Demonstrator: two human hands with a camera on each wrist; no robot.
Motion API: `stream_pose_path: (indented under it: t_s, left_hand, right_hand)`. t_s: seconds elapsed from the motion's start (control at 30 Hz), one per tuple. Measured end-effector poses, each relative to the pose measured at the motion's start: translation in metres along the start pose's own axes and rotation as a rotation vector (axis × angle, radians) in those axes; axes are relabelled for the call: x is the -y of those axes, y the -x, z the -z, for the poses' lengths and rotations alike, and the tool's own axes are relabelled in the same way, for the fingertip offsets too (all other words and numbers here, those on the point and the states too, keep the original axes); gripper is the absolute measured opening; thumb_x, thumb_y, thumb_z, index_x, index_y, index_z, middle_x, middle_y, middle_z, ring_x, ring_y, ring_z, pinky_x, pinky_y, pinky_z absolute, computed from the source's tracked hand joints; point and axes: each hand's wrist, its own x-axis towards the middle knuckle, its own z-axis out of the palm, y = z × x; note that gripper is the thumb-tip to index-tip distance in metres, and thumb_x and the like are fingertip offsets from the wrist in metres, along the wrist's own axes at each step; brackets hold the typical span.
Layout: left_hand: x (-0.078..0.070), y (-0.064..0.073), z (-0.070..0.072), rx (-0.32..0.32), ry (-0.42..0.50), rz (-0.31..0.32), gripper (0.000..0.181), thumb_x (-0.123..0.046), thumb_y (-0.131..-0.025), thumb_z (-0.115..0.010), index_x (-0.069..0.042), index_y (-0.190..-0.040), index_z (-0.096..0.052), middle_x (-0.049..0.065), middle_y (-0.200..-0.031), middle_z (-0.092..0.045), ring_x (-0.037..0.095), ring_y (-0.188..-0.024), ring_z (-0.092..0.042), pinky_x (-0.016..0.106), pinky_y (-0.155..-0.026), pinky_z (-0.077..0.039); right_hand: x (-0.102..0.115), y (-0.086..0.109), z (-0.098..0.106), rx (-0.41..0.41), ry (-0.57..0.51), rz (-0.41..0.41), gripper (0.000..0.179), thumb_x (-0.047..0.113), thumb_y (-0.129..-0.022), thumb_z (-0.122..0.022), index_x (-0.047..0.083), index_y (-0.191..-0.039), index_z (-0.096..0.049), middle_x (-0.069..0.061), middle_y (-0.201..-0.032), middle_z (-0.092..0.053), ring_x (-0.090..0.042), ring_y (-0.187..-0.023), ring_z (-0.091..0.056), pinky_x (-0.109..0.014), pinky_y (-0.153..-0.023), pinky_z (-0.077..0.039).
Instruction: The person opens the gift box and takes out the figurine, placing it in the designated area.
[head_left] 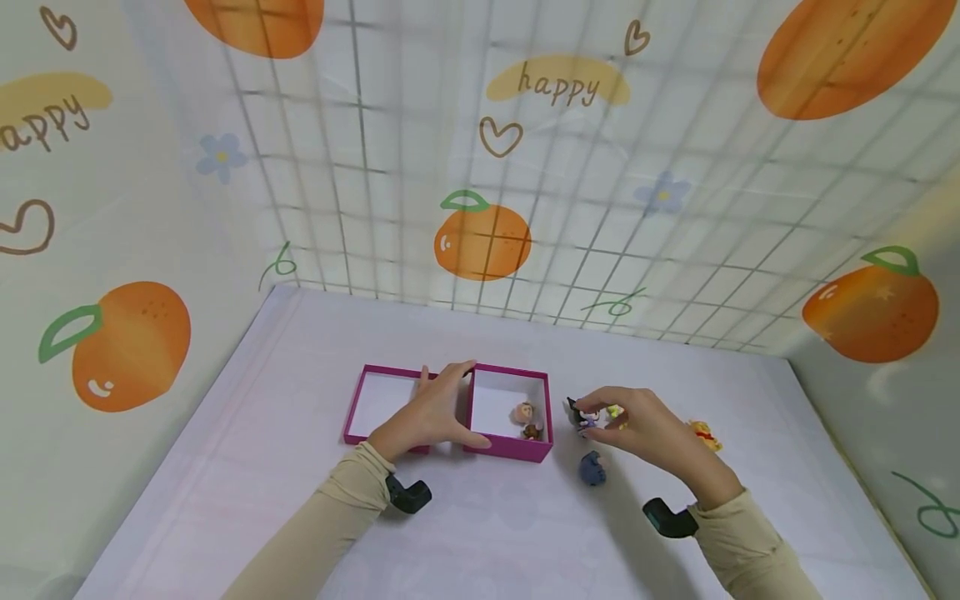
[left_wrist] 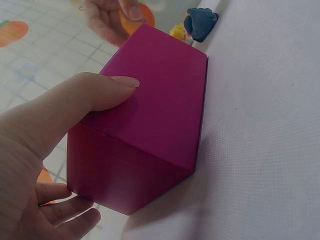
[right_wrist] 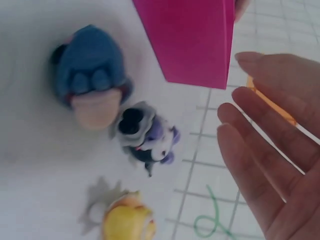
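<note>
My left hand [head_left: 431,412] grips the magenta box [left_wrist: 150,105] at its left end, thumb [left_wrist: 107,91] on the front wall and fingers reaching to the far side. Inside the box, whose white interior faces up, lie a pinkish figurine [head_left: 522,412] and a brown one [head_left: 532,432]. To the right of the box hovers my right hand [head_left: 637,425], fingers apart and nothing between them in the right wrist view. Close to it on the table is a black, white and purple figurine [right_wrist: 150,135]. A blue donkey-like figurine [right_wrist: 92,75] lies nearer to me.
A magenta-rimmed lid or tray [head_left: 356,400] lies left of the box, partly behind my left hand. Past my right hand sits a yellow and red bear figurine [head_left: 705,435]. A yellow-green figurine [head_left: 615,412] is partly hidden. Printed curtains [head_left: 390,208] stand around the table.
</note>
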Motion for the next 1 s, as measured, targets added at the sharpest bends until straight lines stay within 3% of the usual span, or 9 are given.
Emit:
stream_pose_path:
  t_s: [0.17, 0.43, 0.67, 1.0]
  left_hand:
    - [-0.001, 0.0, 0.0, 0.002, 0.002, -0.001, 0.125, -0.049, -0.067, -0.096, -0.012, -0.163, -0.026, 0.01, -0.165, -0.038, 0.03, -0.155, -0.035, 0.066, -0.128, 0.005]
    - [0.001, 0.0, 0.0, -0.004, -0.001, -0.012, 0.126, -0.049, -0.066, -0.096, -0.011, -0.163, -0.026, 0.01, -0.165, -0.038, 0.029, -0.154, -0.036, 0.066, -0.128, 0.005]
    - [0.004, -0.001, 0.0, -0.012, 0.007, -0.023, 0.126, -0.049, -0.066, -0.097, -0.009, -0.163, -0.026, 0.011, -0.165, -0.038, 0.03, -0.154, -0.037, 0.067, -0.127, 0.005]
    - [0.002, -0.002, 0.0, 0.003, -0.014, 0.0, 0.127, -0.05, -0.066, -0.096, -0.01, -0.163, -0.025, 0.011, -0.165, -0.037, 0.029, -0.155, -0.036, 0.066, -0.128, 0.004]
  right_hand:
    - [0.007, -0.008, 0.002, 0.037, -0.016, -0.011, 0.032, 0.011, -0.087, -0.082, 0.009, -0.118, -0.074, -0.013, -0.117, -0.076, -0.033, -0.107, -0.072, -0.027, -0.079, -0.064]
    - [0.016, -0.019, 0.005, 0.06, 0.026, 0.042, 0.031, 0.008, -0.087, -0.081, 0.009, -0.118, -0.074, -0.003, -0.115, -0.076, -0.03, -0.108, -0.072, -0.037, -0.085, -0.064]
    - [0.023, -0.037, 0.006, 0.117, 0.075, 0.061, 0.032, 0.011, -0.088, -0.081, 0.008, -0.119, -0.074, -0.007, -0.118, -0.076, -0.029, -0.11, -0.071, -0.047, -0.091, -0.062]
    - [0.037, -0.061, -0.001, 0.178, 0.189, 0.129, 0.031, 0.009, -0.088, -0.081, 0.008, -0.118, -0.076, -0.008, -0.116, -0.077, -0.026, -0.106, -0.072, -0.043, -0.086, -0.063]
